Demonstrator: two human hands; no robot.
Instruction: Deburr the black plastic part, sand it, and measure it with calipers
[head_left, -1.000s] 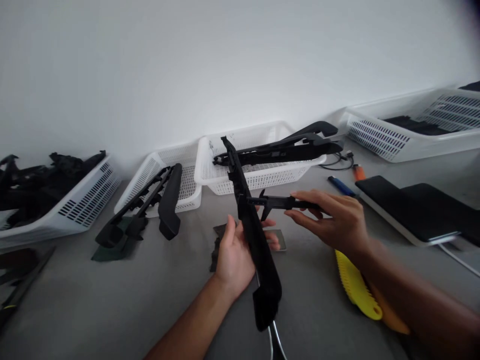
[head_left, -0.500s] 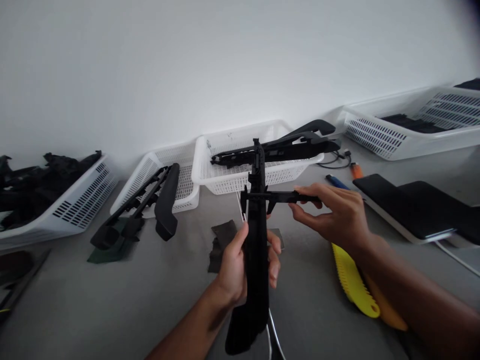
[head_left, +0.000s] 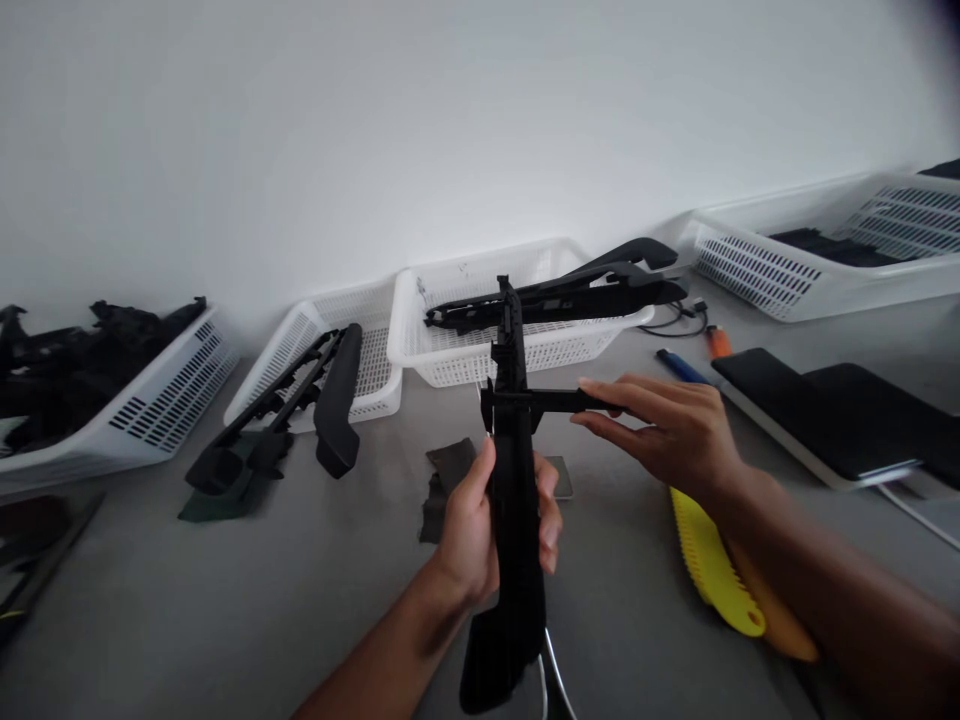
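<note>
A: Starting with the biggest things: how many baskets stand on the grey worktop point(head_left: 225, 600)?

B: Four white ones along the wall. The far-left basket point(head_left: 150, 400) holds a heap of black pieces, the second basket point(head_left: 375, 385) has long black parts leaning out over its front rim, the middle basket point(head_left: 555, 345) carries more long black parts laid across it, and the far-right basket point(head_left: 810, 280) has dark pieces inside.

A: And the long black trim part point(head_left: 516, 500)?

B: One, held up above the worktop in front of the middle basket. Its long axis runs nearly upright, the narrow end pointing up and away toward the wall, the wider end down toward the person.

A: Who holds it?

B: The left hand point(head_left: 472, 530), its grip clenched around the middle of the part, thumb on the left side, fingertips on the right.

A: The right hand point(head_left: 675, 435)?

B: It pinches one black caliper point(head_left: 551, 402), lying crosswise and level, its jaws set against the trim part above the left hand.

A: Smaller things?

B: One yellow strip point(head_left: 712, 570) under the right forearm, one blue lighter point(head_left: 679, 367) and one orange lighter point(head_left: 718, 343) beyond it.
</note>
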